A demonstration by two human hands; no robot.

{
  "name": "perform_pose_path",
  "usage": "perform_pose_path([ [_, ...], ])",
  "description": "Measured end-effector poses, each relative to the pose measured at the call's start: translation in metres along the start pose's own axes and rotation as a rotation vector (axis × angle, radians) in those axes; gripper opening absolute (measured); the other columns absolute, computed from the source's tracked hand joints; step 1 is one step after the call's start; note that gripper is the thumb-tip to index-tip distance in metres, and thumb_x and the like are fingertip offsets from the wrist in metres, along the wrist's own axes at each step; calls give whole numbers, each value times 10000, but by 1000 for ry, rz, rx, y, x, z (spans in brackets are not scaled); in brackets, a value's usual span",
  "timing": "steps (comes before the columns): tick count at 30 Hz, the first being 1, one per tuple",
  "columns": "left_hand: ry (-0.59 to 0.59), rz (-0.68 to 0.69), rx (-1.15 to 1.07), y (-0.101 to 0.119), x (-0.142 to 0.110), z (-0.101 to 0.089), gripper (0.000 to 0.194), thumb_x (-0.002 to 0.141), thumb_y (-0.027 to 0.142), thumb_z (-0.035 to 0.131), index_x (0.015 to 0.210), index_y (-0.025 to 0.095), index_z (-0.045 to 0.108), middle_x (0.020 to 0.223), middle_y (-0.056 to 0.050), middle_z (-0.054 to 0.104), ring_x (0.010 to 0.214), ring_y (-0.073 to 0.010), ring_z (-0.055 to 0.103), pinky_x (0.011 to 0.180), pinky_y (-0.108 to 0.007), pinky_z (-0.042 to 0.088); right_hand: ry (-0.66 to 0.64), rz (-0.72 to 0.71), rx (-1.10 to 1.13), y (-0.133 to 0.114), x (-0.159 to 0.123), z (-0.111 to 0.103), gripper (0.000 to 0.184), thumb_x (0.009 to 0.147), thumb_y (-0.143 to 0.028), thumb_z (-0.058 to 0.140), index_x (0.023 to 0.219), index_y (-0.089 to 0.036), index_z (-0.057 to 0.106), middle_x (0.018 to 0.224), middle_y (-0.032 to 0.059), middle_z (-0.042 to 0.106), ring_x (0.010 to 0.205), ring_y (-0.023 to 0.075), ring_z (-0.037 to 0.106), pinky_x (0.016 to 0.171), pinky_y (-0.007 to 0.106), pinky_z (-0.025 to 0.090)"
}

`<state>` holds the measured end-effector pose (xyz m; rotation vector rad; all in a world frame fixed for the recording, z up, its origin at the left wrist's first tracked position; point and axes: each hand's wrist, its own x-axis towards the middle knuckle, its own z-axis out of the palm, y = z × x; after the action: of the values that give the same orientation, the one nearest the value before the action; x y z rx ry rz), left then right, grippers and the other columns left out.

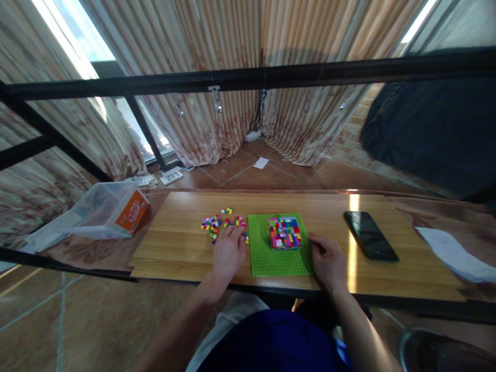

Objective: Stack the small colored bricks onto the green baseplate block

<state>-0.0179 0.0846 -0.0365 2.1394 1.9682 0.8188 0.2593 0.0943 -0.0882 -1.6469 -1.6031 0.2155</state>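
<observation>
A green studded baseplate point(259, 261) lies on the table in front of me. On it stands a low block built of many-coloured toy bricks point(284, 232). My left hand point(229, 251) reaches over loose small bricks point(211, 223) left of the baseplate, fingers stretched forward with their tips among the pieces. My right hand point(329, 262) rests at the baseplate's right edge, its fingers curled together and the tips close against that edge. Whether anything small sits between those fingers is hidden.
A black phone point(370, 235) lies at the right of the wooden table point(170, 248), with white paper point(457, 253) beyond it. At the left stands a clear plastic box point(104, 209) with an orange label. A black metal bar point(240, 80) crosses in front of striped curtains point(201, 41).
</observation>
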Motion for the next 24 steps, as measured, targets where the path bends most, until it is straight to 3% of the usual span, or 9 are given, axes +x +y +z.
perform_pose_path([
  [5,70,-200,114,-55,-7,-27,263,856,170,470,1043,190,655,1017,-79,681,962,-233,625,858,-351,504,-2,-3,5,2,0,1,245,841,-280,472,868,-204,703,914,79,706,858,234,582,796,388,455],
  [9,5,-192,147,-78,-9,-35,282,839,160,477,1032,204,679,1032,-70,677,956,-229,625,862,-347,508,-8,-3,-9,3,0,1,250,843,-285,472,872,-197,704,907,83,705,854,236,579,791,385,453],
  [16,-20,-125,180,-81,-6,-27,253,845,169,488,998,202,688,1031,-72,670,986,-228,607,921,-351,480,-13,11,-16,1,0,-1,257,847,-296,471,872,-193,705,898,84,703,864,239,577,791,381,446],
  [24,-23,-216,46,-75,-4,-30,143,838,168,509,930,181,617,905,-65,671,843,-220,636,760,-334,501,-17,-2,-22,3,0,0,262,850,-290,463,870,-194,706,892,80,707,855,234,580,797,379,448],
])
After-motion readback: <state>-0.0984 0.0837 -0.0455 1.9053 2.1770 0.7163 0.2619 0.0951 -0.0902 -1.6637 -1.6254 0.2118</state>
